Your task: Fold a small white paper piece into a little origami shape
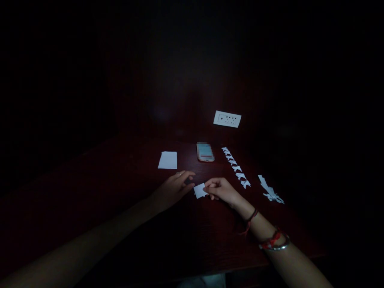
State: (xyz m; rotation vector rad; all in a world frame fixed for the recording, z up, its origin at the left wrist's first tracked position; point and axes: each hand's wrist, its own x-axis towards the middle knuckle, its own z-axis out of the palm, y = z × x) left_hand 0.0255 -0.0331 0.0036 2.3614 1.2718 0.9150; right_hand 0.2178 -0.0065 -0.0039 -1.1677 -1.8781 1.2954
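Note:
Between thumb and fingers, my right hand pinches a small piece of white paper just above the dark red table. My left hand is open beside it, fingers apart, its thumb tip close to the paper's left edge; whether they touch I cannot tell. A squarish stack or sheet of white paper lies flat beyond my left hand. To the right, a row of several small folded paper pieces runs away from me. Farther right sits a loose bunch of paper strips.
A phone with its screen lit and blurred lies on the table beyond my hands. On the wall behind is a white socket panel. The table's front edge runs near the bottom, and the surroundings are very dark.

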